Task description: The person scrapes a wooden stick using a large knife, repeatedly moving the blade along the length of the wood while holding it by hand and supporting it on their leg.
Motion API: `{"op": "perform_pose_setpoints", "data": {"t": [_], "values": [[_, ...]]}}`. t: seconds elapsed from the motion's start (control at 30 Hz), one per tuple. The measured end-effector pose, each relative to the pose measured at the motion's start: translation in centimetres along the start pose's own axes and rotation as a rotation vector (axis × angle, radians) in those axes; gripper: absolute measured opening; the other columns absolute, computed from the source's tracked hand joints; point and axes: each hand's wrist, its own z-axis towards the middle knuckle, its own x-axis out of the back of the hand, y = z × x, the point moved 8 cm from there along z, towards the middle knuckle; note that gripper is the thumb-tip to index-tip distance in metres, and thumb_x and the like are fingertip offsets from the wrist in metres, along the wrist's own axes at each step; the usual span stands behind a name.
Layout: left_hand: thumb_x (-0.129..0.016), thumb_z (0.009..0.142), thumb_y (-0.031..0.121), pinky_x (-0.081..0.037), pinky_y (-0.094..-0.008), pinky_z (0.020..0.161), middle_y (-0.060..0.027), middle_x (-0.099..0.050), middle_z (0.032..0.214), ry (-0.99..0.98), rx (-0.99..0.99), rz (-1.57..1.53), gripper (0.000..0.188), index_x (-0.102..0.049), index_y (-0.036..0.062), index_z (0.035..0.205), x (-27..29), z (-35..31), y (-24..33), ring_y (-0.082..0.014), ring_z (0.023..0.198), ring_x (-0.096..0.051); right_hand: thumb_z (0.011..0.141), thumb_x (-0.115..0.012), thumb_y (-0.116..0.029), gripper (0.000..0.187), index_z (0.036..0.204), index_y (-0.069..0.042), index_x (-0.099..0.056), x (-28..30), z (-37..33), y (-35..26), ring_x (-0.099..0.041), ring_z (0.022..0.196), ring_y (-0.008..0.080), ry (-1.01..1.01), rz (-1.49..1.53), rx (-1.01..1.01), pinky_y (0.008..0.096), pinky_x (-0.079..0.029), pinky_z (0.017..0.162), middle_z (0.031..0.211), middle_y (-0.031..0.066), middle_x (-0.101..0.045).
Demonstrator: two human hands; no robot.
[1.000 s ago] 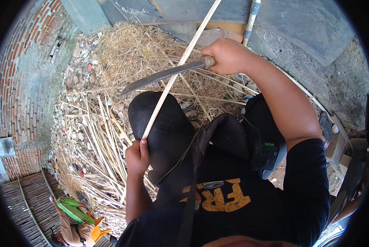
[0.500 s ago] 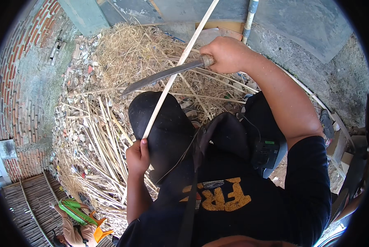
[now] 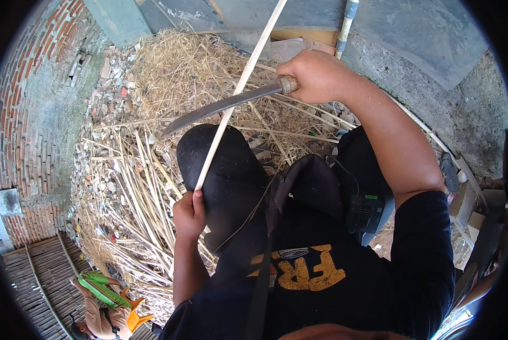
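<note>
My left hand [image 3: 189, 214] is closed round the lower end of a long pale bamboo strip [image 3: 224, 122], thumb on top, beside my left knee. From there the strip slants up and away over the knee to the far edge of the picture. In my right hand [image 3: 310, 75] is the wooden handle of a machete [image 3: 228, 102]. Its dark blade points left and crosses over the strip just beyond my knee. The fingers of the right hand are wrapped round the handle, partly hidden behind the back of the hand.
Many split bamboo strips [image 3: 138, 198] lie on the rubble at my left. Thin shavings [image 3: 177, 73] are heaped ahead. A brick wall [image 3: 36, 130] stands at left, a concrete wall [image 3: 458, 113] at right. Another person [image 3: 104, 314] is at lower left by an orange chair [image 3: 135, 317].
The bamboo strip's far part has shifted slightly left. The machete's tip has moved a little left and nearer. Both hands keep their hold.
</note>
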Motion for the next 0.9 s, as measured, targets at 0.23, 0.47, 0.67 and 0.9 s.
{"op": "perform_pose_setpoints", "data": {"t": [0.23,0.47,0.67,0.9], "values": [[-0.054,0.101,0.033,-0.037,-0.0389,0.047,-0.0140,-0.047,0.050,0.002,-0.014,0.010,0.048,-0.051,0.0017,0.066,0.1,0.2,0.8,-0.0265,0.043,-0.046,0.071,-0.072,-0.018,0.021,0.089,-0.008,-0.066,0.0,0.0,2.6,-0.066,0.080,0.0367,-0.001,-0.053,-0.082,0.0488,-0.051,0.071,0.074,0.0162,-0.065],[-0.053,0.101,0.035,-0.037,-0.0390,0.047,-0.0143,-0.048,0.051,0.003,-0.027,0.003,0.048,-0.051,0.0017,0.068,0.0,0.0,0.5,-0.0274,0.044,-0.047,0.075,-0.065,-0.015,0.015,0.089,-0.013,-0.069,-0.4,-0.1,-1.8,-0.067,0.084,0.0337,-0.074,-0.130,-0.019,0.0476,-0.053,0.073,0.080,0.0136,-0.068],[-0.054,0.101,0.035,-0.038,-0.0388,0.048,-0.0141,-0.048,0.051,-0.014,-0.005,-0.045,0.048,-0.052,0.0013,0.067,0.0,0.2,0.8,-0.0265,0.045,-0.046,0.079,-0.063,-0.017,0.016,0.094,-0.014,-0.069,1.0,0.3,4.5,-0.067,0.083,0.0342,0.082,0.018,-0.124,0.0474,-0.053,0.075,0.082,0.0127,-0.068],[-0.054,0.101,0.036,-0.038,-0.0393,0.048,-0.0154,-0.049,0.052,-0.042,0.043,-0.003,0.049,-0.053,0.0008,0.067,0.0,0.1,0.4,-0.0271,0.045,-0.046,0.081,-0.062,-0.020,0.014,0.093,-0.015,-0.069,0.5,-0.1,2.6,-0.067,0.084,0.0351,0.068,-0.082,-0.142,0.0479,-0.052,0.077,0.080,0.0137,-0.068]]}}
